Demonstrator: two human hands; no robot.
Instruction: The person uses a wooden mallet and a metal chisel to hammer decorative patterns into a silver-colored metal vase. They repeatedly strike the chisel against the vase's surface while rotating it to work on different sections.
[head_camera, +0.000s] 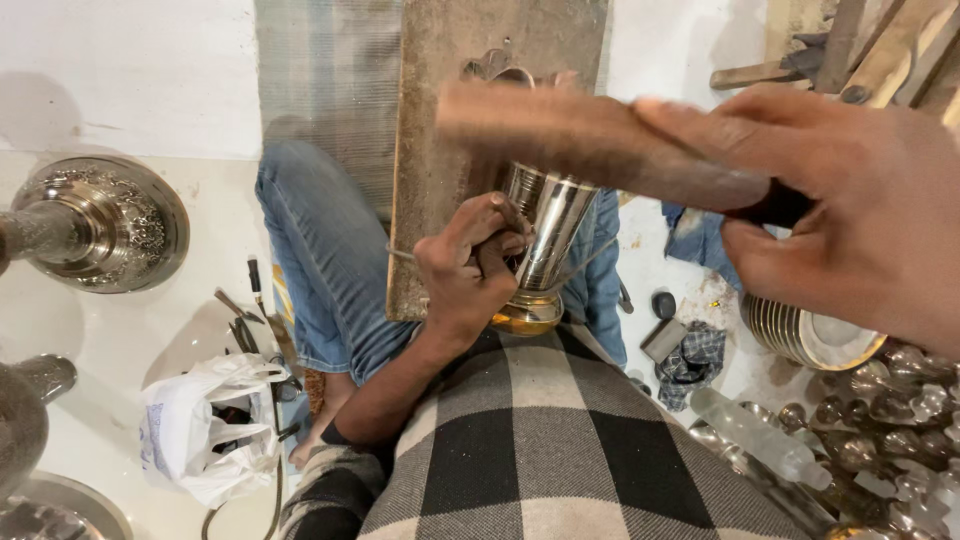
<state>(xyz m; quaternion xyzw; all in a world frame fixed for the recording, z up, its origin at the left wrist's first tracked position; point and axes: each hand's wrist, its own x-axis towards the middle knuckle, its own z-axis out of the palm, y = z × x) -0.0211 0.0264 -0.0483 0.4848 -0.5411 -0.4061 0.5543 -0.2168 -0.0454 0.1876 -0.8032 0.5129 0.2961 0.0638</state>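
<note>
— What's the setting?
— A pale floor (120, 330), with the person sitting on it in jeans and a checked top, a worn wooden board (440, 150) propped over the lap.

— And the left hand (468, 265)?
— Its fingers (490, 225) are curled tight, pinching a thin tool whose tip I can't make out, pressed against a shiny metal cup (548, 225). The cup lies just beyond those fingers, against the board, its brassy foot (528, 312) below them.

— The right hand (850, 210)?
— Raised, close to the camera, fingers (770, 250) wrapped shut around a dark handle; the blurred wooden mallet (590, 140) reaches leftward from them, above the cup.

— Around them?
— An embossed metal stand (100, 225) far left of the left fingers, a white plastic bag (200, 430) below it, stacked metal plates (800, 335) under the right fingers.
</note>
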